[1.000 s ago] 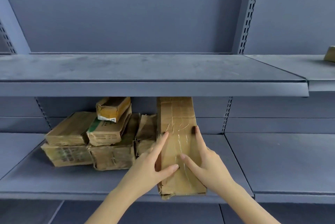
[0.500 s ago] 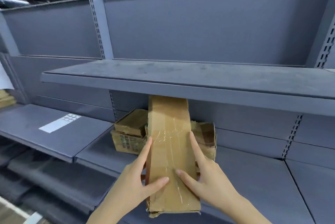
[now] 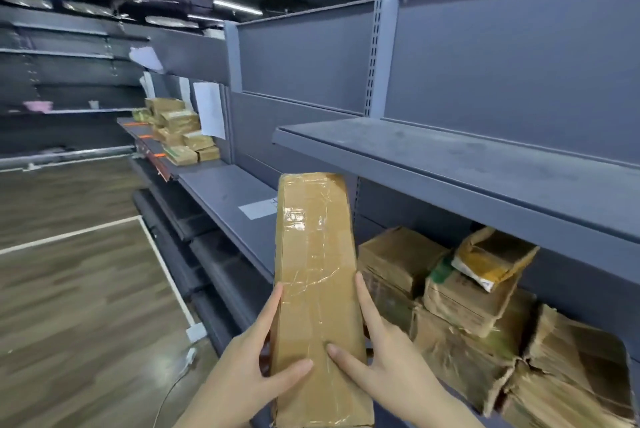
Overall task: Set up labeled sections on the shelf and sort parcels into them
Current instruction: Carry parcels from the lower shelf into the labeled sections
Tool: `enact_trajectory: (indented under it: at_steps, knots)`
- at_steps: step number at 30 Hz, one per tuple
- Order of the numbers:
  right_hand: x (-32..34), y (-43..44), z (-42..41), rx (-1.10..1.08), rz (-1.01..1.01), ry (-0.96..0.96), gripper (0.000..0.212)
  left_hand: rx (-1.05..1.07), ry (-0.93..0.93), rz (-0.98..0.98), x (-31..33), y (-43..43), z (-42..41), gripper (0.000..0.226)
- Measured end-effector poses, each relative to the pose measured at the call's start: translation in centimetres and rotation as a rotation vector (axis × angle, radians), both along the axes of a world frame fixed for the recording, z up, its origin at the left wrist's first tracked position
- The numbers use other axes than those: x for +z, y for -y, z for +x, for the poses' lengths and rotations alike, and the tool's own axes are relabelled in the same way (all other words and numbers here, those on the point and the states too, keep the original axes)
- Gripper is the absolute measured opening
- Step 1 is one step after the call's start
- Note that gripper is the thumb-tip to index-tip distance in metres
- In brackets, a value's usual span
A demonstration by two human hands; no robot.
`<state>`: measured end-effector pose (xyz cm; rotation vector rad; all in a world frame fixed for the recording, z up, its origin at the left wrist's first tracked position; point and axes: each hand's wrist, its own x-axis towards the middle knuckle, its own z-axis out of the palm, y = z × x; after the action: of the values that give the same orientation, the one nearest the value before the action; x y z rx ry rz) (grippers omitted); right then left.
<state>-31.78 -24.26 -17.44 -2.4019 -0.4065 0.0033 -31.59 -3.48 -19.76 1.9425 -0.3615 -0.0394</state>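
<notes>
- Parcel front and centre: a long taped parcel is held upright in the air, in front of the grey shelving.
- The left hand grips its lower left side, thumb laid across the front face and forefinger stretched up along the edge.
- The right hand mirrors it on the right side, thumb on the front and forefinger straight up the edge. Its other fingers are hidden behind the box.
- Just right of the long parcel, a pile of crumpled parcels sits beneath the upper shelf.
- To the left, partly behind the long parcel's top, a white label sheet lies flat on the lower shelf.
- Further down the aisle there is a far heap of parcels, with a paper sheet hanging on the back panel beside it.
- Off to the left runs the wood-pattern floor.
</notes>
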Motion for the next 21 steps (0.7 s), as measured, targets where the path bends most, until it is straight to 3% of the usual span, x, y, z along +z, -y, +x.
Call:
enact_trajectory:
  at_steps: [9,21]
  knots:
    - [-1.4,-10.7,12.7,0.162,0.079,-0.053,0.1,0.187,0.03,0.026,-1.3,-10.6,9.3,0.098]
    - [0.3,-29.7,33.2,0.325,0.194,0.024,0.093,0.322,0.118,0.096,1.1,-28.8,26.8,0.094]
